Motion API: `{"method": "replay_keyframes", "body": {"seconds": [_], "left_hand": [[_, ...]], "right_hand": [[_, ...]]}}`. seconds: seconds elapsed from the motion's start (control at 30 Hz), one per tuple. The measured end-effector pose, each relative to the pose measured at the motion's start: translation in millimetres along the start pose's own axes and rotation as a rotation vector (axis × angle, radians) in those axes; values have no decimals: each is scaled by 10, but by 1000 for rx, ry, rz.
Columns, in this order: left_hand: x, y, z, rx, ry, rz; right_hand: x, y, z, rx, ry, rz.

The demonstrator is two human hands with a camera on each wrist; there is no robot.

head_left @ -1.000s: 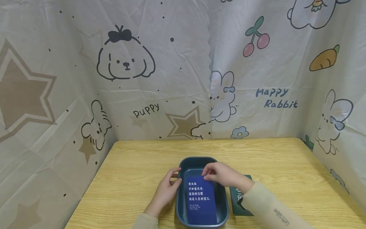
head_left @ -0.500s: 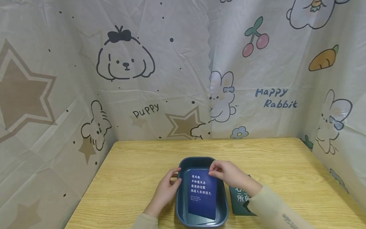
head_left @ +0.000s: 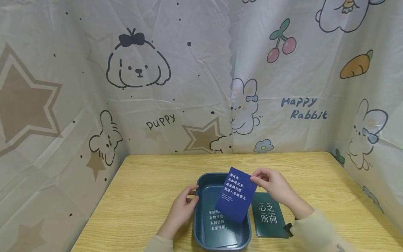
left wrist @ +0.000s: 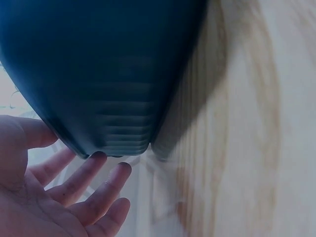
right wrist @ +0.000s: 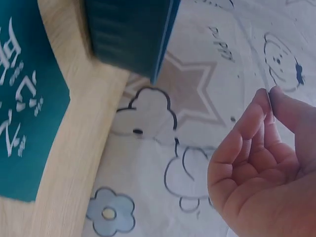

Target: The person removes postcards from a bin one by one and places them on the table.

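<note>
My right hand (head_left: pixel 270 180) pinches a dark blue card (head_left: pixel 237 199) with white writing by its upper right corner, between thumb and fingers. The card tilts above the right side of a dark teal rectangular tray (head_left: pixel 199 227). From the right wrist it appears edge-on, a thin sliver between the fingertips (right wrist: pixel 261 96). Inside the tray lies a green card (head_left: pixel 217 231) with white writing, partly covered by the blue one. My left hand (head_left: pixel 182 210) touches the tray's left rim with thumb and fingertips; its fingers (left wrist: pixel 106 192) spread loosely beside the tray wall in the left wrist view.
Another green card (head_left: pixel 269 215) with large white characters lies on the wooden table (head_left: pixel 151 182), just right of the tray. A pale curtain (head_left: pixel 195 70) printed with cartoon animals and stars encloses the table at the back and sides.
My right hand has lifted the blue card up and to the right from the tray, uncovering the green card beneath. The green card on the table shows more fully. My left hand stays at the rim.
</note>
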State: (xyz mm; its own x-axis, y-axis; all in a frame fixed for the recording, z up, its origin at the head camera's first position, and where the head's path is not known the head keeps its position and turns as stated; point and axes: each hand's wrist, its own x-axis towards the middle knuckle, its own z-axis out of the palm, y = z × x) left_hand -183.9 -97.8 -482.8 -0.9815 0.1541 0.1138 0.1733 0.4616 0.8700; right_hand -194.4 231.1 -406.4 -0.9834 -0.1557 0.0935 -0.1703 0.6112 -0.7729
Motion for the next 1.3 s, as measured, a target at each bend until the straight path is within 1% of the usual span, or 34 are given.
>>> {"method": "replay_keyframes", "body": {"seconds": [0.17, 0.37, 0.5, 0.63, 0.8, 0.93, 1.07, 1.23, 1.3], "left_hand": [[-3, 14, -4, 6, -2, -7], [11, 12, -2, 14, 3, -17], [4, 17, -6, 12, -3, -17], [-3, 12, -3, 12, -9, -23], [0, 10, -5, 11, -7, -26], [6, 9, -7, 10, -2, -20], [7, 9, -4, 11, 0, -25], [9, 9, -6, 10, -1, -31], [8, 9, -8, 7, -2, -32]], "right_hand": [[-18, 109, -201, -3, 19, 31], [-60, 199, -405, -17, 16, 50], [-81, 271, -514, -24, -5, 50], [-90, 361, -595, -28, -49, 78], [-81, 497, -649, -43, -109, 107], [-68, 590, -658, -40, -129, 126], [-54, 670, -670, -34, -150, 134], [-39, 768, -652, -30, -203, 137], [-33, 810, -633, -33, -223, 126]]}}
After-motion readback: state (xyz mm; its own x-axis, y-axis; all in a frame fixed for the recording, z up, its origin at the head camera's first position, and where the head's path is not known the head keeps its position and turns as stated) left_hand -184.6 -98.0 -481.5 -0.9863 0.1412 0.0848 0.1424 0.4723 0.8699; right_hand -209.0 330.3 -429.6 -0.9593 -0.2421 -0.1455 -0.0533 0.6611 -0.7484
